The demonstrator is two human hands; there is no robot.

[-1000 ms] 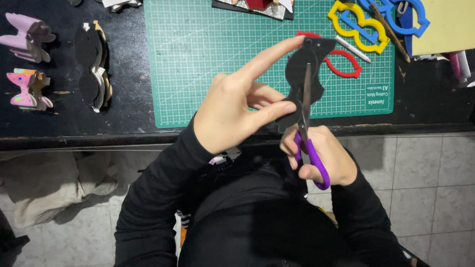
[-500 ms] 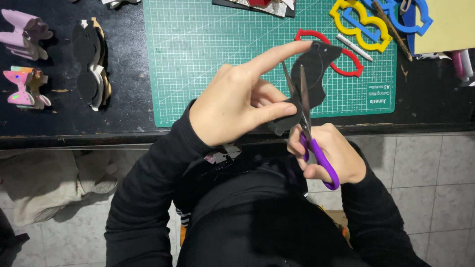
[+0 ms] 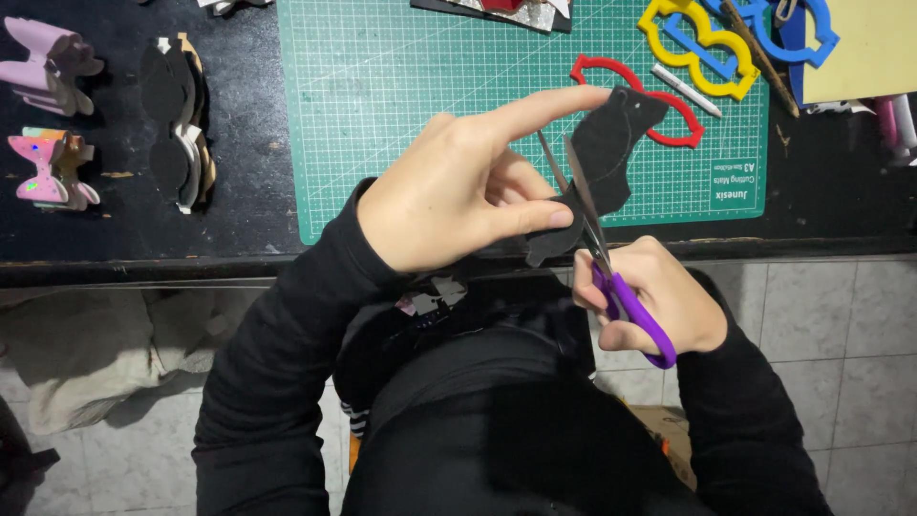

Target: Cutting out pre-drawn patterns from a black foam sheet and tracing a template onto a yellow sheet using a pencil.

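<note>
Holding a black cut-out shape [image 3: 604,158] up over the near edge of the green cutting mat [image 3: 382,86], the person's left hand [image 3: 458,196] pinches it between thumb and bent fingers, with the index finger stretched out straight along its top edge. The shape hangs in the air just above the mat and the table's front lip, its lower end dipping past the edge toward the person's lap.

The right hand [image 3: 659,296] is closed around the purple handles of a pair of scissors [image 3: 602,258], thumb and fingers through the loops. The blades point up and away from the body, parted in a narrow V, and they bite into the black shape beside the left thumb.

On the mat behind the shape lies a red outline template [image 3: 669,124], partly hidden by it. Farther right sit a yellow template [image 3: 697,43] and a blue template [image 3: 802,38], overlapping at the mat's far corner, with a thin white stick [image 3: 683,84] lying between the red and yellow ones. A pale yellow sheet [image 3: 860,48] rests at the far right.

Off the mat to the left, on the black tabletop [image 3: 239,220], a stack of black and tan cut shapes [image 3: 177,119] lies fanned out. Well apart from it, at the left edge, sit a pink folded bow [image 3: 43,62] and a smaller multicoloured bow [image 3: 48,167]. Below the table, grey floor tiles [image 3: 860,315] and a crumpled pale cloth [image 3: 86,354] show.
</note>
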